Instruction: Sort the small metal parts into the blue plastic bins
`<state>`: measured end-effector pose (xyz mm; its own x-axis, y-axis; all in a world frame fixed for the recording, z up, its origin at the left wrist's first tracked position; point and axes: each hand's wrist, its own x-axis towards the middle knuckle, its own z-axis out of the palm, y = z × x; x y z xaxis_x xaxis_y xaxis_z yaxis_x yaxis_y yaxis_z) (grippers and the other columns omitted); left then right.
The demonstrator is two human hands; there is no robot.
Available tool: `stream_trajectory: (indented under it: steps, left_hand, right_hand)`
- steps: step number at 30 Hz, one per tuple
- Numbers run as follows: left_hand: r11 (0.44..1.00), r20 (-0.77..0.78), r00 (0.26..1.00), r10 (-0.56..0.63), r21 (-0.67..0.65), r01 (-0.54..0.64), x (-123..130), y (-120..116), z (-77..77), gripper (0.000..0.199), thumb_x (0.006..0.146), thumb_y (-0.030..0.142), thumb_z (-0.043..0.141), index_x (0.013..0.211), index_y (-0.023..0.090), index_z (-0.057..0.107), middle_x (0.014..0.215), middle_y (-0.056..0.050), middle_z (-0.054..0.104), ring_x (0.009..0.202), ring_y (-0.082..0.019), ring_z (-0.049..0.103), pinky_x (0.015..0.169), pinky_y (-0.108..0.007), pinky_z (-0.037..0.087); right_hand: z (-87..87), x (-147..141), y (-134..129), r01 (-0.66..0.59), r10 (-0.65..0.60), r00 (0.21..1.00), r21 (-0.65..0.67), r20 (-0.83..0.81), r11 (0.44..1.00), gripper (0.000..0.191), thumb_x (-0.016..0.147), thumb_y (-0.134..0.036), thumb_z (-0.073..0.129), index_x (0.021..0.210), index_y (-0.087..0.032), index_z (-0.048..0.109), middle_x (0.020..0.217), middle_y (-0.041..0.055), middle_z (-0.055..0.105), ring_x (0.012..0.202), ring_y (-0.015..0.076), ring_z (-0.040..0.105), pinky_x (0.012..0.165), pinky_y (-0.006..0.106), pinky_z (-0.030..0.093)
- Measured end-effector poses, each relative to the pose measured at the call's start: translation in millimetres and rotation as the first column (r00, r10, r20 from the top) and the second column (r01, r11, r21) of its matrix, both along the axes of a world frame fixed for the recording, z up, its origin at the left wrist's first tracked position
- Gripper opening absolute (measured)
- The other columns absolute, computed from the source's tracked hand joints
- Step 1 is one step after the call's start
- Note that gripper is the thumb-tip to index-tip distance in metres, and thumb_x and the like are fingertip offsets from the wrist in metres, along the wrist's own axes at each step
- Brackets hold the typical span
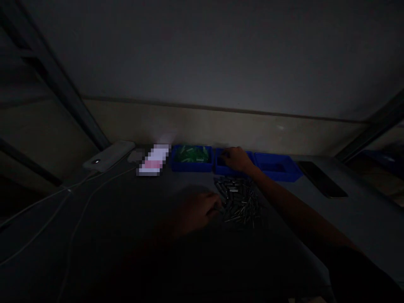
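Observation:
A heap of small, slim metal pieces [241,204] lies on the dark tabletop; the dim light hides their exact kind. At the heap's left edge is my left hand [200,210], its fingers curled together, and whatever they pinch is too dark to name. My right hand [236,159] reaches over the middle blue bin [229,171], fingers bent down and closed inside it. What that hand holds, if anything, is hidden. Left of it, another blue bin [192,168] contains several green and clear small pieces [191,154].
A third blue bin [277,166] stands at the right, beside a dark phone [323,180]. On the left are a lit, blurred-out screen [154,160], a pale box-shaped device [109,155] and trailing white cables [85,208]. A wall [227,124] runs behind the bins.

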<state>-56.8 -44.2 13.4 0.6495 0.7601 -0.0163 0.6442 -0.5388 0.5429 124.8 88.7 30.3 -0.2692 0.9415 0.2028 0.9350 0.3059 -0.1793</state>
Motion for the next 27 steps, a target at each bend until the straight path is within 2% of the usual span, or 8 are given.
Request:
stream_trajectory:
  steps: [4,6,9,12,14,19,23,27]
  left_hand:
    - [0.998,0.024,0.998,0.049,0.026,-0.050,3.2,-3.4,3.3,0.013,0.087,0.020,0.044,0.088,0.017,0.056,0.091,-0.004,0.060,0.080,-0.015,0.056,0.066,-0.026,0.040]
    - [0.996,0.072,0.995,0.062,0.058,-0.066,5.1,-4.3,2.4,0.013,0.088,0.021,0.043,0.088,0.017,0.056,0.092,-0.005,0.060,0.081,-0.015,0.055,0.068,-0.026,0.041]
    - [0.991,0.159,0.983,0.096,0.073,-0.108,8.1,-3.2,-0.2,0.012,0.088,0.022,0.044,0.089,0.017,0.055,0.094,-0.005,0.060,0.084,-0.016,0.056,0.072,-0.028,0.043]
    - [0.984,0.249,0.954,0.166,0.022,-0.176,10.6,1.1,-2.6,0.014,0.089,0.023,0.043,0.090,0.018,0.056,0.092,-0.004,0.063,0.084,-0.015,0.057,0.074,-0.028,0.044]
    - [0.973,0.275,0.934,0.227,-0.015,-0.232,11.6,5.0,-4.1,0.020,0.090,0.027,0.040,0.085,0.017,0.057,0.084,-0.003,0.063,0.078,-0.014,0.057,0.069,-0.026,0.043]
    - [0.932,0.279,0.890,0.360,-0.060,-0.358,12.2,11.9,-7.0,0.038,0.089,0.038,0.033,0.061,0.017,0.048,0.057,0.002,0.049,0.057,-0.012,0.048,0.053,-0.024,0.033]
    - [0.933,0.279,0.890,0.361,-0.118,-0.341,14.4,11.2,-8.3,0.042,0.088,0.042,0.030,0.056,0.018,0.043,0.053,0.003,0.042,0.052,-0.011,0.043,0.052,-0.025,0.029]
    - [0.928,0.285,0.886,0.365,-0.185,-0.323,16.4,8.1,-7.6,0.044,0.087,0.046,0.028,0.056,0.018,0.043,0.053,0.002,0.042,0.053,-0.012,0.043,0.053,-0.026,0.029]
  right_hand:
    - [2.3,10.0,-26.9,0.077,-0.033,0.985,0.262,-0.168,0.962,0.019,0.082,-0.027,0.047,0.085,-0.017,0.064,0.088,0.0099,0.065,0.087,0.0227,0.054,0.079,0.034,0.040]
    - [-0.5,20.7,-50.3,0.083,0.018,0.964,0.365,-0.266,0.927,0.013,0.078,-0.022,0.045,0.073,-0.019,0.057,0.080,0.0075,0.061,0.083,0.0226,0.051,0.078,0.036,0.039]
    - [-11.7,34.5,-87.3,0.033,0.139,0.918,0.421,-0.372,0.906,0.013,0.077,-0.020,0.038,0.067,-0.022,0.046,0.070,0.0036,0.052,0.076,0.0215,0.047,0.073,0.037,0.037]
    - [-22.3,37.2,-113.7,-0.034,0.230,0.857,0.393,-0.461,0.919,0.005,0.073,-0.020,0.040,0.076,-0.023,0.044,0.076,0.0029,0.050,0.077,0.0208,0.046,0.070,0.035,0.037]
    - [-24.4,32.0,-123.4,-0.125,0.292,0.838,0.359,-0.461,0.925,0.015,0.071,-0.020,0.043,0.085,-0.022,0.045,0.084,0.0042,0.052,0.080,0.0211,0.047,0.070,0.035,0.038]
    - [-20.8,11.5,-134.3,-0.360,0.437,0.863,0.300,-0.254,0.884,0.016,0.081,-0.024,0.052,0.097,-0.020,0.051,0.090,0.0066,0.059,0.085,0.0217,0.051,0.074,0.037,0.037]
    - [-23.2,6.6,-136.5,-0.373,0.442,0.877,0.313,-0.189,0.874,0.011,0.088,-0.024,0.049,0.095,-0.019,0.056,0.089,0.0075,0.061,0.084,0.0212,0.051,0.074,0.036,0.037]
    - [-25.7,7.6,-133.9,-0.376,0.444,0.871,0.295,-0.211,0.878,0.013,0.090,-0.024,0.047,0.091,-0.017,0.057,0.085,0.0069,0.062,0.080,0.0197,0.052,0.072,0.034,0.039]
